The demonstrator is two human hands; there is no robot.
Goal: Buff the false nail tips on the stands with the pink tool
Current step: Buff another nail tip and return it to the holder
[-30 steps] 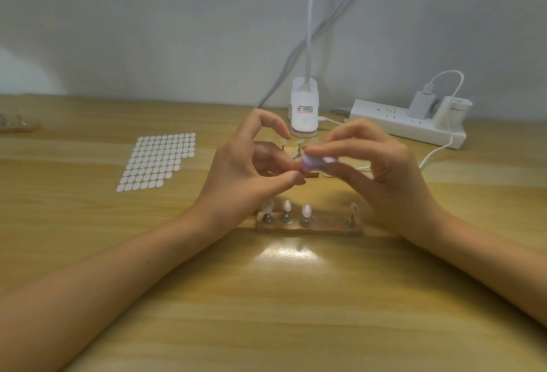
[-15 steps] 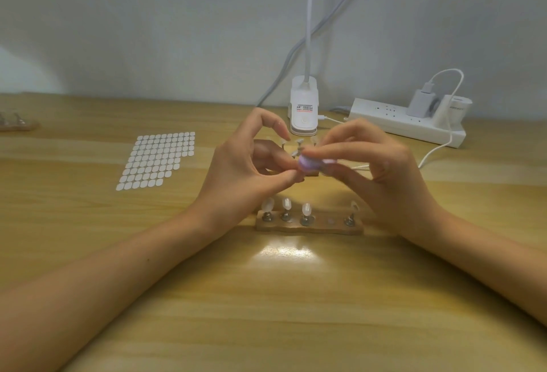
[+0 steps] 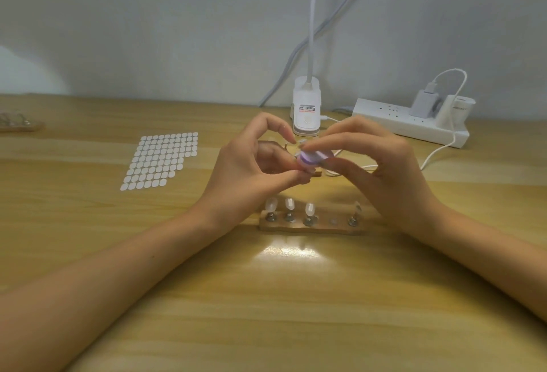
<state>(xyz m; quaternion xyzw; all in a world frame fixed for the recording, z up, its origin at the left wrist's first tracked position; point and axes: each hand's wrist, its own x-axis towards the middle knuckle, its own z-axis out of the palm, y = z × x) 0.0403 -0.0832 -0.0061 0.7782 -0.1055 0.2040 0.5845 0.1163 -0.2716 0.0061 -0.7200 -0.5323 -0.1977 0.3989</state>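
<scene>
My left hand (image 3: 245,176) pinches something small between thumb and fingers; a pale nail tip (image 3: 302,143) shows just above them. My right hand (image 3: 384,170) holds the pink tool (image 3: 309,157) between thumb and fingers, flat against that tip. Both hands hover over a wooden base (image 3: 307,227) on the table. Three stands with clear nail tips (image 3: 289,203) sit on its left part, and one more stand (image 3: 355,213) is at its right end. One slot (image 3: 334,220) between them holds no stand.
A sheet of white oval stickers (image 3: 161,160) lies to the left. Behind the hands are a white clip lamp (image 3: 306,111), a power strip (image 3: 408,123) with plugged chargers and a white cable (image 3: 438,154). Another wooden holder (image 3: 17,125) sits at the far left edge.
The pink tool has slid a little to the left over the held tip. My left hand has barely moved.
</scene>
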